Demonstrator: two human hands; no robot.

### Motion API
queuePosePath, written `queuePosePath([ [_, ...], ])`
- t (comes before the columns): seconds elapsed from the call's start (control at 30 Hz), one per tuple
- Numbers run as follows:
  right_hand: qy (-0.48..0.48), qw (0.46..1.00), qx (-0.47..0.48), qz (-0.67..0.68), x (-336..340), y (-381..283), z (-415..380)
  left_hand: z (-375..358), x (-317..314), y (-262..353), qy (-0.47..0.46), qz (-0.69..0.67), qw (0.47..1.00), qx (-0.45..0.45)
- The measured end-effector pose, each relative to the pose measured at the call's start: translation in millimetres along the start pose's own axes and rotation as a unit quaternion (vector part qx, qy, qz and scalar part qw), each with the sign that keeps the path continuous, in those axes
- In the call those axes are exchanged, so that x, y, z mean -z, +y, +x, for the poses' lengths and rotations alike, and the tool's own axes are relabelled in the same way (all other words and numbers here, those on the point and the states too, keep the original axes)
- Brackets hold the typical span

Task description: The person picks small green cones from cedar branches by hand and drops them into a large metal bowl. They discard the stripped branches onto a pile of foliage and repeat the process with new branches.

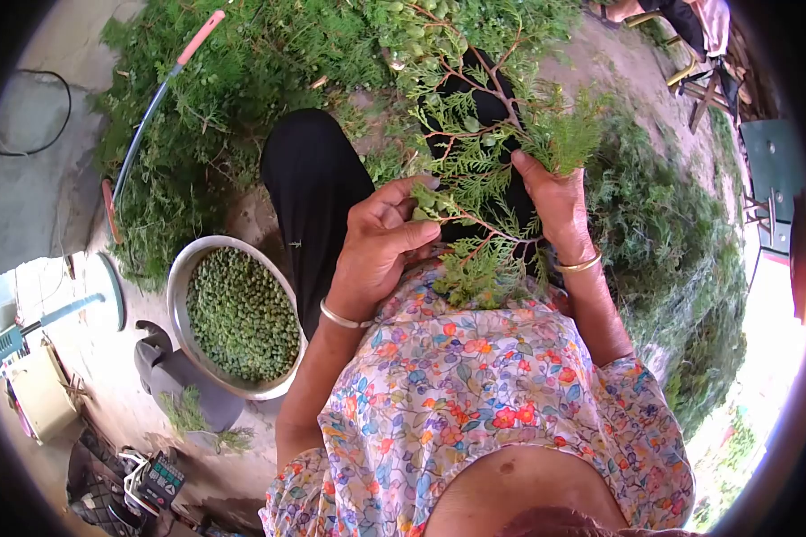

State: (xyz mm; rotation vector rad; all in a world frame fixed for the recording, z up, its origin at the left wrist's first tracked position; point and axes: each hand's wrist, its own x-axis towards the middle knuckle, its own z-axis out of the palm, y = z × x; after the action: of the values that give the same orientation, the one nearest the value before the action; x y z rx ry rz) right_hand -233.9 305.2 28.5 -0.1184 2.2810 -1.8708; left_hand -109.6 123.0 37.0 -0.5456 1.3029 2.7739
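Note:
A leafy evergreen branch (488,143) with small green cones lies across my lap. My right hand (557,192) is closed around its stem, thumb on top, with a bangle at the wrist. On the other side, my left hand (387,228) has thumb and fingers bent around a side twig bearing green cones; a bangle shows on that wrist too. Beside my left knee stands a metal basin (177,300) holding a heap of small green cones (242,313).
Piles of cut branches (188,134) lie ahead and on the right (663,242). A long pink-ended tool (157,98) leans at the left. Next to the basin is a dark grey object (184,385). Another person sits at the upper right near a stool.

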Motion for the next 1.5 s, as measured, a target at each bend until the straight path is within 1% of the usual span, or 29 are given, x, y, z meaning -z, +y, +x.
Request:
queuePosePath([
  [0.03, 0.0, 1.0, 0.001, -0.003, 0, 0, 0, 2, -4, 2, -0.02, -0.042, 0.999, -0.018],
  [0.07, 0.0, 1.0, 0.001, -0.005, 1, 1, 0, 3, -3, 5, -0.021, -0.042, 0.999, -0.017],
  [0.13, 0.001, 1.0, 0.006, -0.008, 1, 1, 0, 2, 3, 11, -0.068, 0.089, 0.994, -0.019],
  [0.17, 0.001, 1.0, 0.008, -0.009, 1, 1, 0, 3, 1, 13, -0.067, 0.089, 0.994, -0.019],
  [0.23, 0.004, 1.0, 0.0, -0.023, 1, 3, 0, 3, -5, 18, -0.043, 0.183, 0.982, -0.003],
  [0.27, 0.003, 1.0, 0.001, -0.022, 1, 3, 0, 2, -7, 22, -0.042, 0.183, 0.982, -0.003],
  [0.33, -0.001, 1.0, 0.007, -0.019, 1, 2, 0, 1, -8, 27, -0.098, 0.238, 0.966, -0.007],
  [0.37, -0.002, 1.0, 0.009, -0.018, 1, 2, 0, 1, -7, 28, -0.099, 0.237, 0.966, -0.007],
  [0.43, -0.004, 1.0, 0.01, -0.01, 1, 2, 0, 4, -4, 27, -0.115, 0.314, 0.94, -0.063],
  [0.47, -0.004, 1.0, 0.01, -0.008, 2, 2, 0, 3, -3, 29, -0.115, 0.314, 0.941, -0.062],
  [0.53, 0.0, 1.0, 0.009, -0.014, 1, 1, 0, 0, -2, 32, -0.051, 0.214, 0.974, 0.056],
  [0.67, 0.003, 1.0, 0.005, -0.011, 0, -1, 0, -5, 9, 30, -0.06, 0.266, 0.96, 0.059],
  [0.73, 0.011, 1.0, -0.002, -0.005, 1, 1, 1, -10, 16, 27, -0.089, 0.328, 0.939, 0.061],
  [0.77, 0.014, 1.0, -0.004, -0.003, 1, 3, 1, -12, 22, 28, -0.09, 0.328, 0.938, 0.062],
  [0.83, 0.031, 0.999, 0.007, -0.002, -1, 5, 0, -16, 31, 31, -0.145, 0.439, 0.886, 0.014],
  [0.9, 0.042, 0.999, 0.009, 0.002, -3, 5, -1, -22, 25, 38, -0.145, 0.428, 0.891, 0.025],
  [0.97, 0.049, 0.999, 0.007, 0.004, -6, 6, -2, -28, 16, 48, -0.134, 0.315, 0.929, 0.142],
  [1.0, 0.054, 0.998, 0.007, 0.022, -7, 6, -3, -29, 16, 49, -0.136, 0.315, 0.928, 0.143],
  [1.07, 0.059, 0.997, 0.005, 0.042, -8, 7, -3, -32, 18, 52, -0.18, 0.306, 0.93, 0.096],
  [1.1, 0.056, 0.998, 0.007, 0.028, -8, 7, -4, -34, 20, 51, -0.182, 0.308, 0.929, 0.098],
  [1.17, 0.056, 0.998, 0.008, 0.013, -8, 9, -4, -36, 24, 46, -0.198, 0.299, 0.933, 0.016],
  [1.2, 0.061, 0.998, 0.028, 0.019, -10, 13, -3, -35, 23, 48, -0.201, 0.299, 0.933, 0.016],
  [1.27, 0.062, 0.997, 0.05, 0.007, -9, 13, -2, -35, 20, 56, -0.197, 0.315, 0.923, 0.099],
  [1.3, 0.062, 0.996, 0.061, 0.0, -9, 13, -2, -36, 20, 61, -0.196, 0.316, 0.923, 0.1],
  [1.37, 0.066, 0.98, 0.174, -0.076, -7, 12, 0, -37, 23, 71, -0.218, 0.37, 0.899, 0.083],
  [1.4, 0.067, 0.98, 0.173, -0.076, -6, 11, 0, -42, 31, 78, -0.219, 0.371, 0.899, 0.084],
  [1.43, 0.063, 0.991, 0.107, -0.045, -2, 10, 1, -50, 41, 86, -0.194, 0.262, 0.944, 0.061],
  [1.47, 0.056, 0.998, 0.04, -0.013, 0, 8, 0, -55, 45, 90, -0.165, 0.149, 0.974, 0.036],
  [1.5, 0.053, 0.998, 0.04, -0.012, 1, 7, -1, -55, 45, 87, -0.161, 0.148, 0.975, 0.036],
])
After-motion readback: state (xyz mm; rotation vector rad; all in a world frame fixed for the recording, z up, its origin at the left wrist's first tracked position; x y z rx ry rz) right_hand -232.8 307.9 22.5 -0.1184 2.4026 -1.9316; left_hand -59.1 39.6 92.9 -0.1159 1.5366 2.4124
